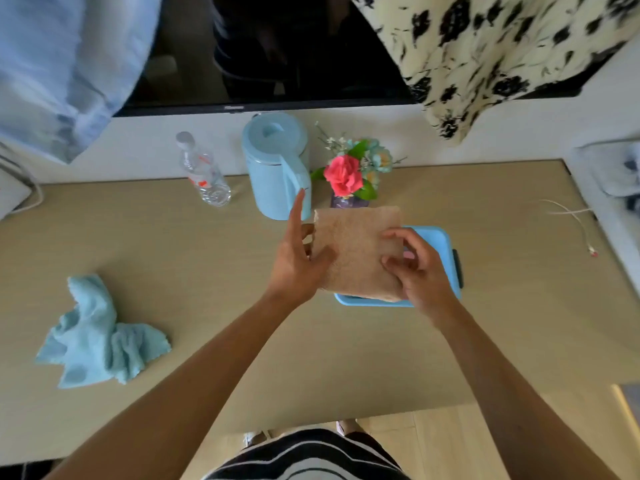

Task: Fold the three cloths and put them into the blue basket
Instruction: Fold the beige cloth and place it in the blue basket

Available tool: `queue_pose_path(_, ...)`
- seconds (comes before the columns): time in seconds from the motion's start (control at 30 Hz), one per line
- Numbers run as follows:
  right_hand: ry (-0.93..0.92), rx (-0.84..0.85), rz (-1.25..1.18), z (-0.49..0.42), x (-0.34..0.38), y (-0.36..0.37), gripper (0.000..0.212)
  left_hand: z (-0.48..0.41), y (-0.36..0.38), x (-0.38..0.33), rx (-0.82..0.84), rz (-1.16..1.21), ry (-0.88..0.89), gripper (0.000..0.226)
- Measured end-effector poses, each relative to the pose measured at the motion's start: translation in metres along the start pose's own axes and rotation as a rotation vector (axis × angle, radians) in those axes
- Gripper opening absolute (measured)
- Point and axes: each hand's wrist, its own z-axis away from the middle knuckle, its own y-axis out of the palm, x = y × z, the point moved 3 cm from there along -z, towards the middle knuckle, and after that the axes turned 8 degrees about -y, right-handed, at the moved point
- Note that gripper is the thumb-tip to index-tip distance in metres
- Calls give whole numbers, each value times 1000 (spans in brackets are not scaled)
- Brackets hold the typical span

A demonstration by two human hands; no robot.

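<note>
Both bare forearms reach forward from the striped shirt [304,459]: the left hand [298,268] has its grip spread, index finger pointing up, palm against the brown cloth [356,251], while the right hand [415,268] pinches that cloth's right edge. The cloth, folded to a flat square, hangs over the blue basket [446,244]. A crumpled light-blue cloth [97,337] lies well left on the tan surface [173,237], near a kettle [273,168] and flowers [349,171].
</note>
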Motion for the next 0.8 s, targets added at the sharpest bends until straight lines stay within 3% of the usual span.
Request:
queue_pose_path(0.1,64,42,190,-11,-11,-35,30,-16,34,-4,56,-218,74,59)
queue_pose_path(0.17,146,106,286,-18,-23,-52,34,-26,57,0,115,-336,62,52)
queue_pose_path(0.43,354,416,791,-45,-64,-68,68,-57,117,44,324,-637,-118,76)
queue_pose_path(0.57,392,467,961,-49,-85,-59,83,-64,132,58,347,-703,-169,79)
queue_pose_path(0.8,323,504,1154,-54,-108,-44,63,-77,152,78,421,-908,-204,87)
